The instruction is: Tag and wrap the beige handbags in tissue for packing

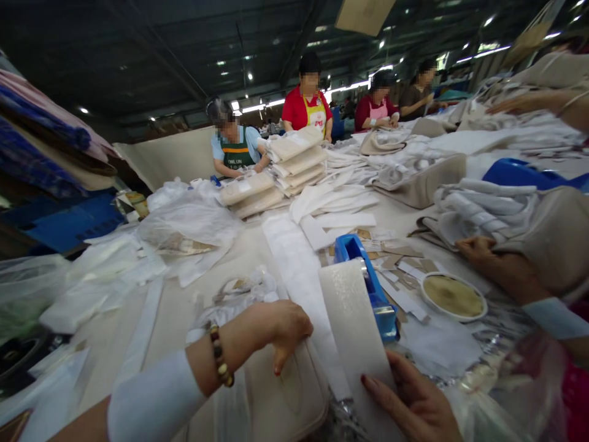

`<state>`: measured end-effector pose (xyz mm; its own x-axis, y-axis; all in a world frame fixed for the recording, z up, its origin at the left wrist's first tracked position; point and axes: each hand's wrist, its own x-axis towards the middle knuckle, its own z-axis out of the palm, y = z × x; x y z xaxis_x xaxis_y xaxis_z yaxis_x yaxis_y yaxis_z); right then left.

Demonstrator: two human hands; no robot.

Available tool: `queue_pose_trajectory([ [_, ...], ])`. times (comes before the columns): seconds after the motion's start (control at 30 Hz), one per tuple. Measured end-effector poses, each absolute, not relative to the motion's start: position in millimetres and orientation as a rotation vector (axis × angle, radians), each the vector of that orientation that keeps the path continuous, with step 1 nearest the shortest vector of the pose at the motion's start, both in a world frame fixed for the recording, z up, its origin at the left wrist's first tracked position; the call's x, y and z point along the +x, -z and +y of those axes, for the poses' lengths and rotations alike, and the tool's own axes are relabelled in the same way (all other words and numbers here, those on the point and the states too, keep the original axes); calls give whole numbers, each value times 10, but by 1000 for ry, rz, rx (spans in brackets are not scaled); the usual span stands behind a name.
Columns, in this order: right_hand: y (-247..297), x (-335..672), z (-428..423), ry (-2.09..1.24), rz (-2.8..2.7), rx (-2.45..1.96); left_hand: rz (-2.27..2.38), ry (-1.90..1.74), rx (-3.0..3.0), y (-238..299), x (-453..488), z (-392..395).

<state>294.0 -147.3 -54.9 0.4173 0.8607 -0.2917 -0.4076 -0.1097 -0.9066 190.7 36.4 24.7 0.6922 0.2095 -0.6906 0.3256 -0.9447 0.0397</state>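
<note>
A pale beige strip (352, 319) stands tilted in the fingers of the right hand (418, 399), which grip its lower end, thumb in front. Left of those fingers, a beige bag (294, 399) lies beneath the left hand (288, 325); its fingers curl downward, but whether they pinch anything cannot be told. A long white strip (299, 264) runs between the two hands. Beyond the right fingers sits a blue tape dispenser (389, 310), with a bowl (453, 296) to its right. Farther ahead of the left fingers, a stack of beige pieces (299, 156) rests on the worktop (248, 245).
</note>
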Motion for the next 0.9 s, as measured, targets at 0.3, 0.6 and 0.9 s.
queue_pose_trajectory([
  [0.3,696,2997,-1551,-1170,-497,-1220,405,1137,2797,-292,2002,295],
  [0.6,917,2997,-1518,-1286,-685,-1272,185,1138,2883,-445,1483,199],
  [0.9,870,2784,-1355,-1473,-874,-1232,275,849,2882,-811,1084,123],
])
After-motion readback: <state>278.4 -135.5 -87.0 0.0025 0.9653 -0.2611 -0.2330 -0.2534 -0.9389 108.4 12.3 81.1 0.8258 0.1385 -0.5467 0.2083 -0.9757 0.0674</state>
